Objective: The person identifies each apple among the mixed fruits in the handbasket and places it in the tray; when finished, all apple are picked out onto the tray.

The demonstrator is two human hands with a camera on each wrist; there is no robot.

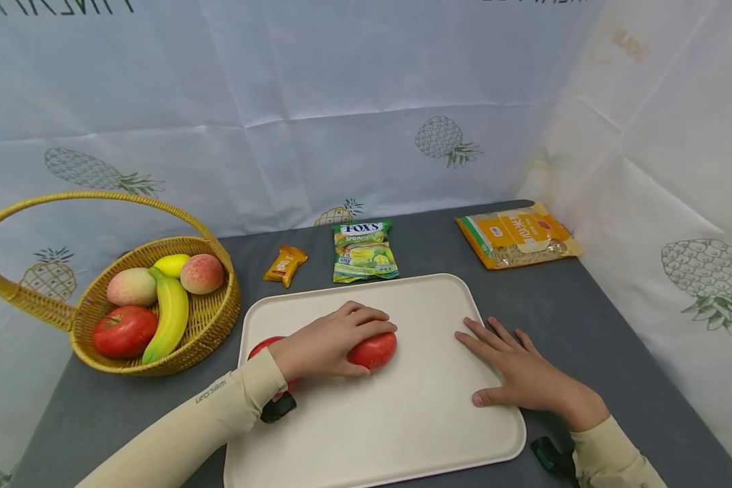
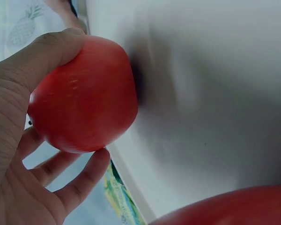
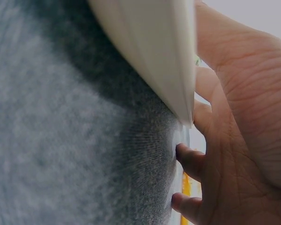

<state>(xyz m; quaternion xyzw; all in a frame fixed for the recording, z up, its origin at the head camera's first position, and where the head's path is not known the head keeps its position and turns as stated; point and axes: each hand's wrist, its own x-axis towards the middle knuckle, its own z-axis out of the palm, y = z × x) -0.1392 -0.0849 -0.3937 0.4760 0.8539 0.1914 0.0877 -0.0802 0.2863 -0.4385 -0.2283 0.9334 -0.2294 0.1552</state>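
my left grip point(image 1: 335, 342) is curled round a red fruit point(image 1: 375, 351), thumb on one side, fingers on the other. the fruit is over the middle of the tray point(image 1: 427, 420); i can't tell whether its underside touches. i'd want a light, even hold, since the skin looks smooth and may slip, and a high wrist to avoid nudging the second red fruit point(image 1: 267, 346), partly hidden by that sleeve point(image 1: 219, 400).

my right grip point(image 1: 518, 376) is wide, fingers spread at the tray's right rim; i'd use it to steady the tray.

the tray lies flat on a dark grey table point(image 1: 592, 325). beyond it are an orange packet point(image 1: 285, 266), a green sweet bag point(image 1: 364, 254) and a grain bag point(image 1: 518, 237); a yellow basket point(image 1: 222, 325) stands left. pale pineapple-print cloth point(image 1: 341, 81) hangs behind and to the right.
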